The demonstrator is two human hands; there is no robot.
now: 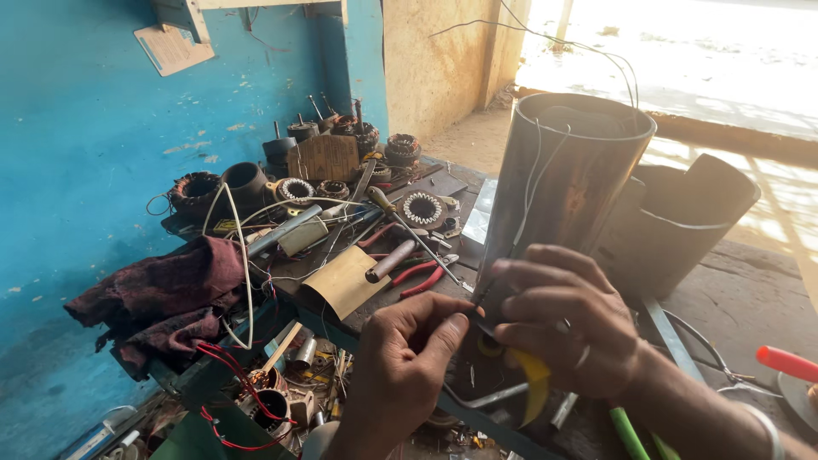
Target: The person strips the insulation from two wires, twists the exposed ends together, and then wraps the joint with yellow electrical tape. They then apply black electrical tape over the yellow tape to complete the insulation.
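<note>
Both hands [409, 358] [567, 328] at metal cyl. [567, 179]

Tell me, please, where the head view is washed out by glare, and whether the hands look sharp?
Head view: the sunlit ground at top right is blown out to white; the metal cylinder stands backlit and dark; the left hand and right hand are in shade yet fairly sharp; wide-angle bending shows at the edges.

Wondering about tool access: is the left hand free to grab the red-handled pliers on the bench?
Probably not right away: the left hand is pinching something at the metal cylinder. The red-handled pliers lie uncovered close by.
</note>
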